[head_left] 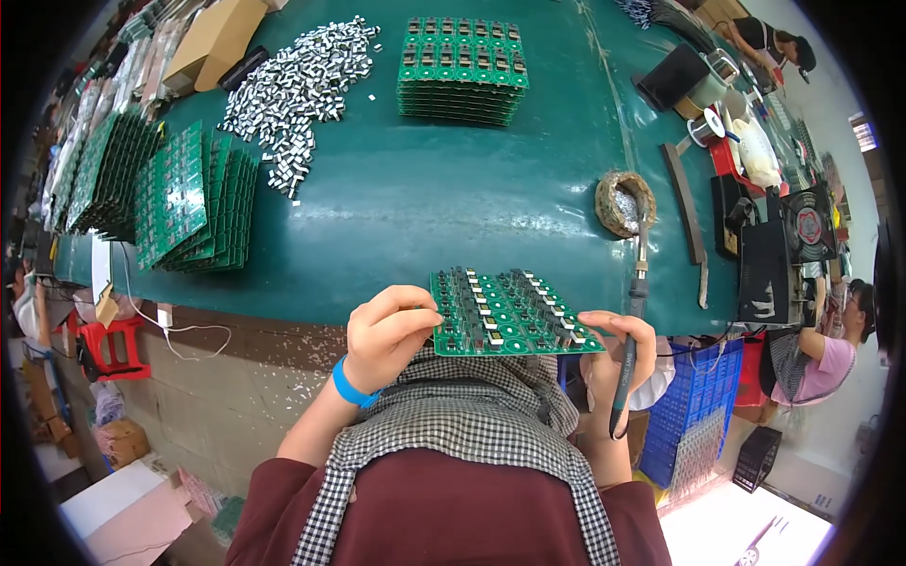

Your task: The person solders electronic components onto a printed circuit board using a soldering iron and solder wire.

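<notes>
A green circuit board panel (508, 321) with rows of black and white components is held up at the table's near edge. My left hand (389, 330) pinches its left edge between thumb and fingers; a blue band circles that wrist. At the opposite edge, my right hand (628, 344) grips the panel with thumb and fingertips. A soldering iron (634, 325) also sits in this right hand, its tip pointing away toward a round tin (611, 203) with pale material inside.
Stacked circuit boards (462, 80) stand at the far middle, and more boards (193, 203) lean at left. Loose small white components (307, 80) lie heaped beside a cardboard box (215, 42). A solder spool (706, 127), dark bar (684, 203) and black fan unit (788, 231) line the right.
</notes>
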Action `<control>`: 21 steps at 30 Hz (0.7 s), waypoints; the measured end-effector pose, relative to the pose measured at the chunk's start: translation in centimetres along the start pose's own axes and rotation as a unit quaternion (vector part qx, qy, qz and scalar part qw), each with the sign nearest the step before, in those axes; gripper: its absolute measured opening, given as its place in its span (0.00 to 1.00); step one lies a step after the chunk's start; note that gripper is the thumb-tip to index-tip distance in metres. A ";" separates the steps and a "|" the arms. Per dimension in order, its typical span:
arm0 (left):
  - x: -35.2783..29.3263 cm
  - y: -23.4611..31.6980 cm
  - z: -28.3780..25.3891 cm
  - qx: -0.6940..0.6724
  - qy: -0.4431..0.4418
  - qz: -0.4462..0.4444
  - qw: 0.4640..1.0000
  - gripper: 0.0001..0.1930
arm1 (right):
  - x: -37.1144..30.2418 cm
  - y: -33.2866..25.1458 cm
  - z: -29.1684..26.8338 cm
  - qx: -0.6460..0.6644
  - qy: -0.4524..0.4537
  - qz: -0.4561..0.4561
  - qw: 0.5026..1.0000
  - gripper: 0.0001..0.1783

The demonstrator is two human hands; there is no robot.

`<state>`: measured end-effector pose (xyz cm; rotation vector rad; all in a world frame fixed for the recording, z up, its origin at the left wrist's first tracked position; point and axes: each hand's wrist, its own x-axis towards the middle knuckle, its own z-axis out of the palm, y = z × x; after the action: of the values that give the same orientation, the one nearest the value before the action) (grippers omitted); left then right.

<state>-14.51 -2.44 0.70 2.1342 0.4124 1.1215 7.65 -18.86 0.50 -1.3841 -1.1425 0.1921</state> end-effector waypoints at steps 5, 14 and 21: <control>0.4 0.1 0.2 -0.003 -0.002 0.008 1.000 0.14 | 0.3 0.3 -0.3 0.007 0.003 0.001 1.000 0.20; 4.1 -3.9 2.0 -0.105 -0.009 -0.369 0.923 0.06 | 6.4 4.0 3.1 -0.093 0.000 0.165 0.982 0.14; 2.5 -4.5 -2.3 -0.378 0.018 -0.481 0.790 0.07 | 4.9 5.1 0.0 -0.333 0.021 -0.102 0.937 0.12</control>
<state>-14.82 3.17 0.00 0.9393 0.7832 0.5422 12.60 -14.07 -1.24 -1.8244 -1.3706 -0.4127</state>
